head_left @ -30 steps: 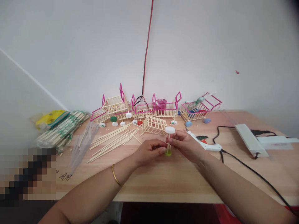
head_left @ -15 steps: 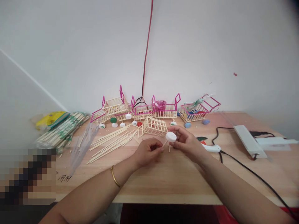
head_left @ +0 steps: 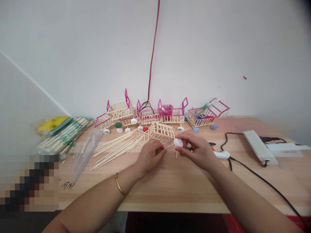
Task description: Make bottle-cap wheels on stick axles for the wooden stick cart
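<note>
My right hand (head_left: 195, 149) pinches a white bottle cap (head_left: 178, 143) between thumb and fingers, tilted on edge above the table. A thin wooden stick (head_left: 170, 147) runs from the cap to my left hand (head_left: 151, 157), whose fingers are closed on its other end. Something small and greenish shows within the left fingers; its kind is unclear. A short piece of stick (head_left: 176, 155) points down below the cap. Just behind both hands lies a small cart frame (head_left: 161, 131) built of bare sticks, tipped on its side.
Finished stick carts (head_left: 148, 117) with magenta rims and bottle-cap wheels line the wall. Loose sticks (head_left: 116, 149) and a bagged bundle (head_left: 65, 132) lie left. To the right are a white glue gun (head_left: 222, 154), its black cord, and a power strip (head_left: 259, 147).
The white cap has turned from nearly face-up to more edge-on and dropped slightly. My left hand has shifted a little left, exposing more of the stick. The carts stay put.
</note>
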A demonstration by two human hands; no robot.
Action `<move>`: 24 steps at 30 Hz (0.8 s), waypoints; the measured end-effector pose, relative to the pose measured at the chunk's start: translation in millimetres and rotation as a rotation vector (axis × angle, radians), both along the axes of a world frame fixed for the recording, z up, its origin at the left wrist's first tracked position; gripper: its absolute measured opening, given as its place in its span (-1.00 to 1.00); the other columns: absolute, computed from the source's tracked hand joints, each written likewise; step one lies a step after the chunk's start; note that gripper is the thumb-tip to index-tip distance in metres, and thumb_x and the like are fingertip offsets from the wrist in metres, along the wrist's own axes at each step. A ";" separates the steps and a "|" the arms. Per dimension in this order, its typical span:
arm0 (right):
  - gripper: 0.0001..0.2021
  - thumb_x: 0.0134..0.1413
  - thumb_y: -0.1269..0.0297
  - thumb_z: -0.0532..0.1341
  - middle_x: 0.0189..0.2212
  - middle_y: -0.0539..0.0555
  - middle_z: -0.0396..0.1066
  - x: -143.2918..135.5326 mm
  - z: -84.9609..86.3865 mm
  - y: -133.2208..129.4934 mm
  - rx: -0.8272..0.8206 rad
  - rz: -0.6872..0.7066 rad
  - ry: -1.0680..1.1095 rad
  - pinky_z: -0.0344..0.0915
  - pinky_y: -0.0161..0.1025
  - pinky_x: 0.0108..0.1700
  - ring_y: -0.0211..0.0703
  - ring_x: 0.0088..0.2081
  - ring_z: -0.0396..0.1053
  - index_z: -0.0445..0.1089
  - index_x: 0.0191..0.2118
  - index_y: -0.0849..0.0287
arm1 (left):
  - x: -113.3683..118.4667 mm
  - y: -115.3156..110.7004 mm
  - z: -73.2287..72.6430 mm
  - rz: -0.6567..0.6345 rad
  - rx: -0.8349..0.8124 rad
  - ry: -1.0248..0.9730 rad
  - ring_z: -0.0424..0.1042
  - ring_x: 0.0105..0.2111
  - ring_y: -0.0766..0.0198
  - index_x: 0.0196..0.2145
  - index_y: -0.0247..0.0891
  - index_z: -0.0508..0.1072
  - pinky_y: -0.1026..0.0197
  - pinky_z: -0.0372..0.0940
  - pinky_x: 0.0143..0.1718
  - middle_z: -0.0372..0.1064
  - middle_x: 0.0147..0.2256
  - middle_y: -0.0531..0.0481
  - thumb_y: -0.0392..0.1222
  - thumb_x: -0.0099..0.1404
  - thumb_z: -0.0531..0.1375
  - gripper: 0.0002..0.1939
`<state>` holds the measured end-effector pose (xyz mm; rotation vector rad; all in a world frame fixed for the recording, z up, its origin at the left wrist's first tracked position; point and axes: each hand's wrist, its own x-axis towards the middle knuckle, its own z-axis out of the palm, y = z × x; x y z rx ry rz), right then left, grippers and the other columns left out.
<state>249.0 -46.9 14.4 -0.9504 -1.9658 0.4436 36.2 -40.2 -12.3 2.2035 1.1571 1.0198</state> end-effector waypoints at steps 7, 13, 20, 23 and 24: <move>-0.73 0.08 0.24 0.25 -0.34 0.05 0.33 2.2 -6.6 5.4 0.020 0.013 0.013 0.30 -0.17 -0.23 -0.17 -0.34 0.32 0.37 -0.06 0.08 | -2.1 4.0 -1.2 0.016 0.034 -0.049 0.31 -0.33 0.29 -0.41 -0.28 0.42 0.26 0.23 -0.31 0.32 -0.40 0.01 -0.20 0.25 0.19 -0.89; -0.76 0.09 0.23 0.25 -0.30 0.08 0.35 -0.8 -3.4 2.8 0.015 0.020 0.006 0.31 -0.17 -0.23 -0.18 -0.32 0.33 0.37 -0.10 0.09 | -2.7 3.5 -3.0 -0.001 0.071 -0.022 0.33 -0.31 0.29 -0.39 -0.27 0.43 0.24 0.22 -0.27 0.34 -0.37 0.00 -0.24 0.26 0.17 -0.91; -0.57 0.01 0.22 0.31 -0.27 0.04 0.31 0.4 -13.3 6.6 -0.136 0.056 0.157 0.31 -0.19 -0.25 -0.21 -0.33 0.32 0.29 0.03 0.02 | -1.4 3.3 -3.3 0.012 -0.002 -0.054 0.31 -0.37 0.30 -0.43 -0.29 0.42 0.25 0.19 -0.32 0.32 -0.44 0.02 -0.21 0.24 0.19 -0.88; -0.48 -0.01 0.17 0.31 -0.19 0.06 0.31 -0.2 -17.4 8.0 -0.292 0.072 0.276 0.30 -0.25 -0.35 -0.26 -0.39 0.31 0.23 0.10 0.01 | 0.3 4.2 -3.1 -0.024 -0.069 -0.110 0.30 -0.40 0.31 -0.45 -0.29 0.43 0.26 0.18 -0.33 0.33 -0.48 0.03 -0.16 0.24 0.18 -0.83; -0.58 0.02 0.16 0.29 -0.24 0.05 0.33 -1.3 -17.5 7.7 -0.317 0.066 0.253 0.28 -0.26 -0.36 -0.25 -0.39 0.30 0.30 0.03 0.05 | 1.0 4.2 -3.0 -0.049 -0.084 -0.130 0.30 -0.40 0.31 -0.46 -0.29 0.43 0.26 0.18 -0.32 0.33 -0.49 0.03 -0.15 0.24 0.18 -0.82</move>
